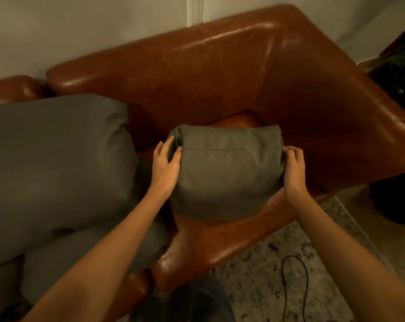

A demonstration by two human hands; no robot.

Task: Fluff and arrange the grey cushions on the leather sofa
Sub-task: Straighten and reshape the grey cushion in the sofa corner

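Observation:
A small grey cushion [224, 173] stands on the seat of the brown leather sofa [197, 73], near its right armrest. My left hand [165, 163] presses against the cushion's left side and my right hand [294, 168] grips its right side, so the cushion is squeezed between them. A large grey cushion [57, 163] leans against the sofa back on the left. Below it lies another grey cushion [85, 254], partly hidden by my left forearm.
A speckled rug [278, 263] covers the floor in front of the sofa, with a black cable [294, 282] looping over it. Dark objects [399, 89] stand right of the armrest. A pale wall rises behind the sofa.

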